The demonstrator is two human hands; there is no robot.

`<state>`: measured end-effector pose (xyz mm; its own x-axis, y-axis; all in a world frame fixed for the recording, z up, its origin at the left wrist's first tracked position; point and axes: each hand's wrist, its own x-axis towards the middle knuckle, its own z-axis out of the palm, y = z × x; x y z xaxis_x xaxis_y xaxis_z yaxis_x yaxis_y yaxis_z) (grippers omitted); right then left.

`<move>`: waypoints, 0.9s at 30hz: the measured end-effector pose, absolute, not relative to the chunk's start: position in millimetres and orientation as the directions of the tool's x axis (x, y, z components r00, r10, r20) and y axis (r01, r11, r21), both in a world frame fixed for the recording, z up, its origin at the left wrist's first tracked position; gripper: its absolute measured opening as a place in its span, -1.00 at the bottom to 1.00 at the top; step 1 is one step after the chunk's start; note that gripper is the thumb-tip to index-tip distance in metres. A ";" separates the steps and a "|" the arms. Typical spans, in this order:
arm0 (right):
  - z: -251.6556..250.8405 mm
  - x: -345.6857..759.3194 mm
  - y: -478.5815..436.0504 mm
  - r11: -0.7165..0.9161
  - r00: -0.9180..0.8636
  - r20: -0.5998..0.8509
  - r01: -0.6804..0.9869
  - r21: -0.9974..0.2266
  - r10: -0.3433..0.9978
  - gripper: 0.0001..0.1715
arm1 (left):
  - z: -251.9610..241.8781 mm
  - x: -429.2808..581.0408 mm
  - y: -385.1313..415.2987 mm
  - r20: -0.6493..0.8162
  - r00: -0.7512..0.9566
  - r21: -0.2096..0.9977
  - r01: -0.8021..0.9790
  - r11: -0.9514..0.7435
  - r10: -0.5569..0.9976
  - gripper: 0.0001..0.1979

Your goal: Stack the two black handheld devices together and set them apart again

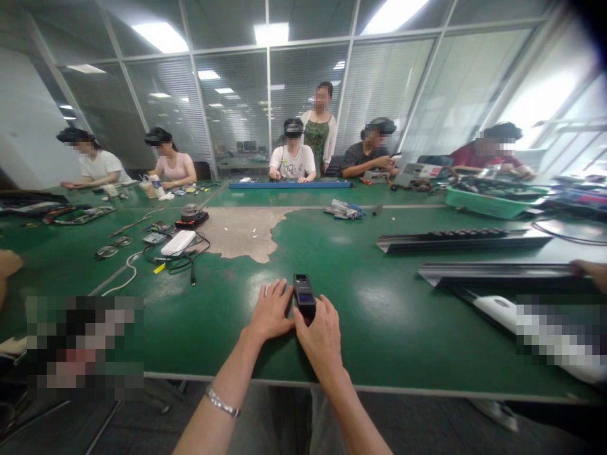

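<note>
A small black handheld device with a little dark screen point(306, 298) lies on the green table in front of me. My right hand point(322, 332) is curled round its near end and right side, thumb along the left. On its left, my left hand point(271, 313) rests flat on the tabletop with fingers stretched out, close beside the device and holding nothing. The device's near end is partly hidden by my right hand.
On the green table point(227, 341) lie a white power bank-like box point(178, 242) with cables, gloves point(344, 210), long dark metal channels point(465, 241) and a green basket point(493, 201). A blue bar point(290, 184) lies before a co-worker opposite. Other people sit around; hands show at both sides.
</note>
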<state>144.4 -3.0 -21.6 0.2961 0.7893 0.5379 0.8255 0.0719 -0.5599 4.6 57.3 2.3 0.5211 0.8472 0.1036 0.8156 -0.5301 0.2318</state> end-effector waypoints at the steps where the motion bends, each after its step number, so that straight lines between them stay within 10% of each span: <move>1: -21.2 144.3 -3.2 0.072 0.296 0.538 0.826 -0.560 0.789 -0.53 | 2.6 4.6 57.2 0.099 0.520 0.233 0.817 -0.528 0.848 -0.22; 17: -20.4 143.3 -2.8 0.056 0.311 0.531 0.823 -0.565 0.788 -0.59 | 4.6 5.0 55.9 0.090 0.521 0.253 0.812 -0.525 0.849 -0.17; 27: -28.0 144.3 4.0 0.064 0.315 0.582 0.841 -0.538 0.750 -0.10 | 4.5 5.1 56.6 0.075 0.515 0.270 0.814 -0.515 0.854 -0.13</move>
